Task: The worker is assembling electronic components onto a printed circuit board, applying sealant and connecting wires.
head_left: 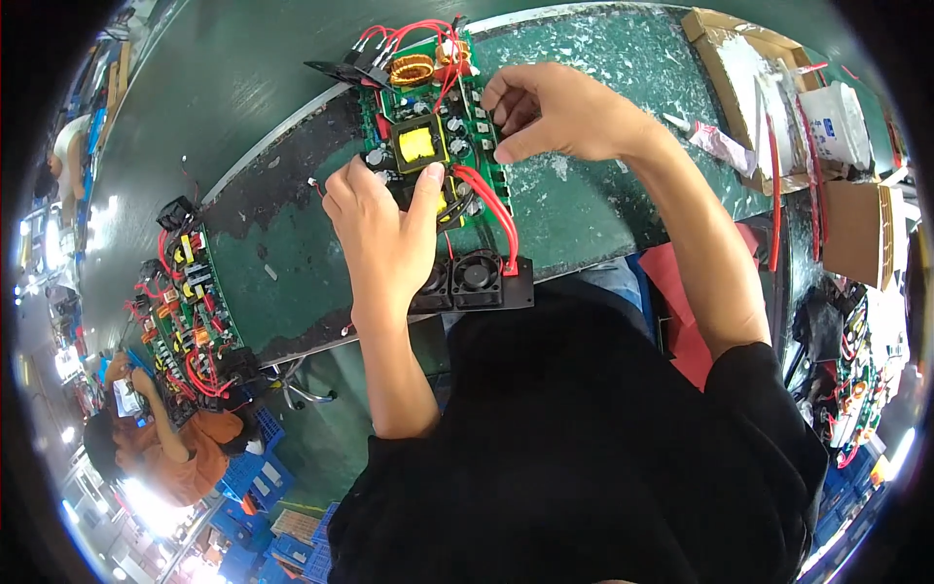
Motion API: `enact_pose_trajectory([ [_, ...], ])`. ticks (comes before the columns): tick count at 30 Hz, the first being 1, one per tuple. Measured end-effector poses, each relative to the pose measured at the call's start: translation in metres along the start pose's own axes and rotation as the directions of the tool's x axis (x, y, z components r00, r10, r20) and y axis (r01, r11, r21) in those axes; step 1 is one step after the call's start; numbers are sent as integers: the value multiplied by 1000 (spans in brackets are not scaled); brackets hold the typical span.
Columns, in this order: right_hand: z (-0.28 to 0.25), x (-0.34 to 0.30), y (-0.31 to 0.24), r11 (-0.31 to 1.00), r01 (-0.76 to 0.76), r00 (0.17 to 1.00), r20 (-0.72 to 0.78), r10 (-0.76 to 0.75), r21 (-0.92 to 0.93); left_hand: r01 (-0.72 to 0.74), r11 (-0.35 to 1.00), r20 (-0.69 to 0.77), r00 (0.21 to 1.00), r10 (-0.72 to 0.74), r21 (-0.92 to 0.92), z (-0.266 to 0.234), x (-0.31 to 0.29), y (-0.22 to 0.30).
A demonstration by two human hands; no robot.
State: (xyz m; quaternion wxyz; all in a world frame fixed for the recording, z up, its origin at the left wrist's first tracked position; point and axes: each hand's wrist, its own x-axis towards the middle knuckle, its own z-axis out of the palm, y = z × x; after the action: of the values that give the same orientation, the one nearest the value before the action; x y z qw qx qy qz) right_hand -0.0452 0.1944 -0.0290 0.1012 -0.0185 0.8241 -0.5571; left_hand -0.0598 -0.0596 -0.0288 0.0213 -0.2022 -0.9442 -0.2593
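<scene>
A long green circuit board (389, 109) lies on the worn green bench in front of me, crowded with black capacitors, copper coils and red wires. Around its lower left part my left hand (382, 229) is closed, the thumb resting by a yellow-and-black transformer (418, 144). Thick red cables (498, 209) run down from the board to a black plate with two small fans (477, 275) at the bench's near edge. My right hand (555, 112) is at the board's right edge, fingers curled and thumb apart, with nothing visible between them.
At the far right, a cardboard box (730, 83) holds white scraps, with a white-nozzled tube (715, 141) and a white tub (837, 127) near it. Left along the bench are more wired boards (185, 321). A co-worker in an orange top (199, 457) sits beside blue crates (258, 477).
</scene>
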Motion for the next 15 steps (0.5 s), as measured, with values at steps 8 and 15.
enact_pose_trajectory([
  [8,8,3,-4,994,2,998,-58,-9,-108,20,1000,36,999,-20,5,-2,1,2],
  [15,0,-7,-2,995,62,998,23,-60,-77,40,999,36,999,-40,8,-2,1,1],
])
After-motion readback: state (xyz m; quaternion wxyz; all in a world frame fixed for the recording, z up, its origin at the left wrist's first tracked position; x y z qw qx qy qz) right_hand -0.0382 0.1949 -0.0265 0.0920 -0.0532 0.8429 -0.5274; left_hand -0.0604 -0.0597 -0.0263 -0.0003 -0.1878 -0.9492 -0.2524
